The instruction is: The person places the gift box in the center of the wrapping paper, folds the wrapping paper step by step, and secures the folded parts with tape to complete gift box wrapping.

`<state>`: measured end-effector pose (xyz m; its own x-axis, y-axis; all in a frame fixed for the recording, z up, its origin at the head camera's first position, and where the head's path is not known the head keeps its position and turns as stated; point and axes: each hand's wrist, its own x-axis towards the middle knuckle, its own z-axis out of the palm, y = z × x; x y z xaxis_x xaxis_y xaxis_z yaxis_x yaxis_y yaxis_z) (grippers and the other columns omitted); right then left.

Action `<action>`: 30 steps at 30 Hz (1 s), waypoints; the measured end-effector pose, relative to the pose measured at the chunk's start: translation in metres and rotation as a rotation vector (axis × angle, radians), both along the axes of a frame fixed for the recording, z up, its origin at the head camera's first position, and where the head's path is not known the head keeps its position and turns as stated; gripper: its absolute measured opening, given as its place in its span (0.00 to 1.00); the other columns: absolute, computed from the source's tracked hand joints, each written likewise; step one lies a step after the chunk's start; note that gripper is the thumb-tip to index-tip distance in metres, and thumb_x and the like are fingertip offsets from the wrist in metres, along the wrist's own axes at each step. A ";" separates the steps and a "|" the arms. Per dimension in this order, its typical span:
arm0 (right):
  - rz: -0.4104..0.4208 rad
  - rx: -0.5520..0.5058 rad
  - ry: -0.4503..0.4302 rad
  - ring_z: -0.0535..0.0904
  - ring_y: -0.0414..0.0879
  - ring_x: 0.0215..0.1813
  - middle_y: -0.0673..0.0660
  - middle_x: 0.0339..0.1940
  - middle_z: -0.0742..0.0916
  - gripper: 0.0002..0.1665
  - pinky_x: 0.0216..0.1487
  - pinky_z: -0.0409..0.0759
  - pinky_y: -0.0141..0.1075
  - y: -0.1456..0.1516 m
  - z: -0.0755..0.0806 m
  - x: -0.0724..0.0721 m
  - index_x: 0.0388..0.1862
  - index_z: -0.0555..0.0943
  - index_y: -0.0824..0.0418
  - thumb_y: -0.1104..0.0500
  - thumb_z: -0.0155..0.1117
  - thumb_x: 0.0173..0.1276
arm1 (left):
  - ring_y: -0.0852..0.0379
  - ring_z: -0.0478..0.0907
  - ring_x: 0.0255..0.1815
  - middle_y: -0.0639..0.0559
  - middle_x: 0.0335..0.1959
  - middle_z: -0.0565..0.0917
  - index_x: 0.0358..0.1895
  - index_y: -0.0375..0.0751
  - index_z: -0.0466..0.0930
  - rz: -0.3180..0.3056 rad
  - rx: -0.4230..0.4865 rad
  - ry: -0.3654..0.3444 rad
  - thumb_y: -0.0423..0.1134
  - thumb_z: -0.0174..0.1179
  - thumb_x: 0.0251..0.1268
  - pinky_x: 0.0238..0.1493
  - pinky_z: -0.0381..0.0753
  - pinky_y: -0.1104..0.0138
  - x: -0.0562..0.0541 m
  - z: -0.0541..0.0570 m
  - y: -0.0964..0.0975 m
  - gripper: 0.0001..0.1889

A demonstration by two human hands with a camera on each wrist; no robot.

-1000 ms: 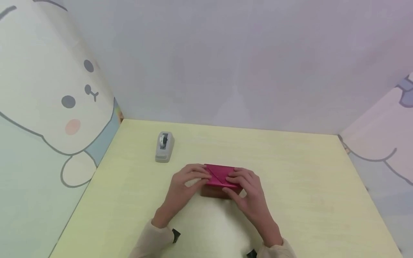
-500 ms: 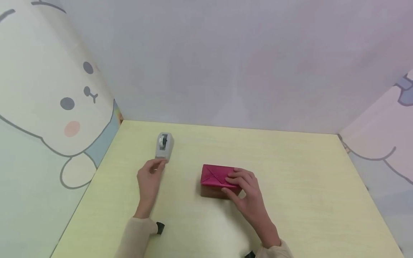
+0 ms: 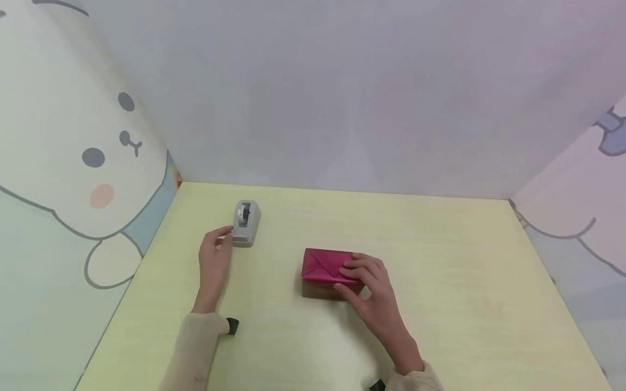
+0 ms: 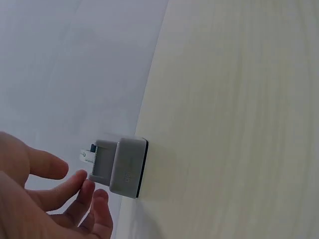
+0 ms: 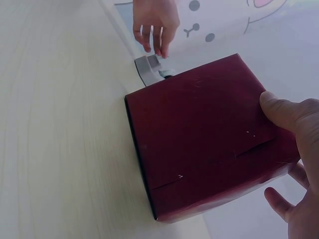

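A shiny crimson wrapped box (image 3: 325, 264) sits on the table, its upper face showing crossing diagonal folds. My right hand (image 3: 374, 288) grips its right end, thumb on the near side and fingers over the top; the right wrist view shows the thumb pressed on the dark red paper (image 5: 199, 134). A grey tape dispenser (image 3: 246, 225) with a small roll stands to the left. Beside its front left corner is my left hand (image 3: 214, 263). In the left wrist view, the left fingertips (image 4: 79, 179) are right at the dispenser's cutter end, with the thumb apart from them.
The pale yellow table (image 3: 430, 244) meets a grey-lilac wall (image 3: 342, 108) at the back. Side panels with cartoon animals (image 3: 102, 179) stand left and right. A black strap end (image 3: 232, 326) shows at the left sleeve.
My left hand has left the box and moved left to the tape dispenser, then slightly up along its left edge. The right hand keeps its hold on the box, which stays in place.
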<state>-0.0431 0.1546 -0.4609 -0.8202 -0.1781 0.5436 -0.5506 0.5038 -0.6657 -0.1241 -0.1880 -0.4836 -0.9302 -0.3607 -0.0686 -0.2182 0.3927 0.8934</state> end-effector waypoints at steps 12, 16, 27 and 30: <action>-0.015 0.007 -0.012 0.75 0.54 0.67 0.55 0.52 0.87 0.21 0.75 0.64 0.28 -0.002 0.005 0.002 0.45 0.88 0.55 0.66 0.84 0.53 | 0.41 0.76 0.64 0.36 0.68 0.78 0.68 0.36 0.77 -0.148 -0.111 -0.132 0.48 0.46 0.85 0.64 0.75 0.50 -0.021 0.006 -0.011 0.23; -0.014 0.007 -0.016 0.75 0.54 0.67 0.55 0.52 0.87 0.21 0.75 0.64 0.28 -0.002 0.005 0.003 0.46 0.88 0.55 0.66 0.84 0.53 | 0.43 0.77 0.59 0.36 0.63 0.83 0.63 0.35 0.81 -0.143 -0.132 -0.120 0.48 0.52 0.83 0.58 0.75 0.56 -0.026 0.008 -0.014 0.21; -0.020 0.004 -0.005 0.75 0.54 0.67 0.55 0.52 0.87 0.21 0.75 0.65 0.27 -0.002 0.003 0.004 0.46 0.88 0.56 0.66 0.84 0.53 | 0.40 0.82 0.62 0.35 0.58 0.87 0.61 0.32 0.80 -0.111 -0.092 -0.115 0.41 0.53 0.82 0.61 0.79 0.52 -0.028 0.007 -0.005 0.17; -0.015 0.001 0.007 0.76 0.54 0.67 0.55 0.52 0.87 0.21 0.74 0.65 0.27 -0.002 0.003 0.004 0.46 0.88 0.56 0.66 0.84 0.53 | 0.40 0.82 0.63 0.35 0.58 0.87 0.61 0.32 0.80 -0.092 -0.077 -0.126 0.42 0.52 0.82 0.63 0.78 0.51 -0.027 0.009 -0.003 0.18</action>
<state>-0.0395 0.1523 -0.4582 -0.8188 -0.1664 0.5495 -0.5477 0.5131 -0.6608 -0.1513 -0.1905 -0.4742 -0.9453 -0.2827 -0.1624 -0.2866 0.4826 0.8277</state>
